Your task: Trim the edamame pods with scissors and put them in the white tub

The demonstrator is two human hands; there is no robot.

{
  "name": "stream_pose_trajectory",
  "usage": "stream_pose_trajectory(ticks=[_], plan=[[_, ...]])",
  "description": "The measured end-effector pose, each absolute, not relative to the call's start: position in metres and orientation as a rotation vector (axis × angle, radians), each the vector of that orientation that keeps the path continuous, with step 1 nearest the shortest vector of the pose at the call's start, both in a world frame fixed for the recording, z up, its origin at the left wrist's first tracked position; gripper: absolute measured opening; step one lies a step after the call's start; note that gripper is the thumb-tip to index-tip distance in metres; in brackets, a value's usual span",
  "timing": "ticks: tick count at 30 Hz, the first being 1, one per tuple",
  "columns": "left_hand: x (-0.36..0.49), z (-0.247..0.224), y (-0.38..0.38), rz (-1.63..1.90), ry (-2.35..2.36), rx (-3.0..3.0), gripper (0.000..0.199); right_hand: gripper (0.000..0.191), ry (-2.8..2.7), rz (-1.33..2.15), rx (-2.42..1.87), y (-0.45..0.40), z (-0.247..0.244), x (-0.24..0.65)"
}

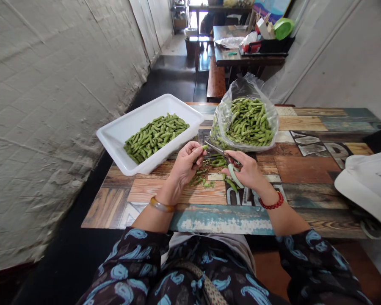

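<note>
My left hand (188,162) is closed on a green pod (205,147), whose tip shows past my fingers. Scissors (234,174) with pale green handles are in my right hand (248,170), their blades reaching left to the pod. Loose pods (231,184) and trimmed bits (204,182) lie on the table below and between my hands. Beyond my left hand, a white tub (114,146) holds a heap of pods (157,135). A clear plastic bag (220,114) full of pods (250,123) stands open behind my right hand.
The table (307,169) has a patchwork wood pattern. A white cap (365,178) lies at its right edge. Farther back are a bench (216,78) and another table (220,53) bearing a black tray (273,45) of items. A rough wall (51,106) runs along the left.
</note>
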State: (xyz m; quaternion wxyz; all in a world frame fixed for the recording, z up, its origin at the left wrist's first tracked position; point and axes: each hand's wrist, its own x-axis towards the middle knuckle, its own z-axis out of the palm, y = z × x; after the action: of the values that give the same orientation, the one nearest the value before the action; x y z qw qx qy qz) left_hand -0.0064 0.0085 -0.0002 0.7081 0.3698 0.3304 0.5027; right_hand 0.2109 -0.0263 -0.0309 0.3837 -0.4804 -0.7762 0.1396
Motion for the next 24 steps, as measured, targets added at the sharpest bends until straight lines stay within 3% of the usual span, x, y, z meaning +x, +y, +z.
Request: stream_pose_trajectory(ticks=[16,24], plan=[[0.0014,-0.0081,0.0008,1.054,0.824,0.990,0.028,0.054,-2.047,0.330,-1.173,-0.0263,-0.0341,0.2088],[0.0009,-0.0052,0.0011,1.037,0.763,0.931,0.028,0.046,-2.046,0.304,-1.175,-0.0286,-0.0346,0.2085]])
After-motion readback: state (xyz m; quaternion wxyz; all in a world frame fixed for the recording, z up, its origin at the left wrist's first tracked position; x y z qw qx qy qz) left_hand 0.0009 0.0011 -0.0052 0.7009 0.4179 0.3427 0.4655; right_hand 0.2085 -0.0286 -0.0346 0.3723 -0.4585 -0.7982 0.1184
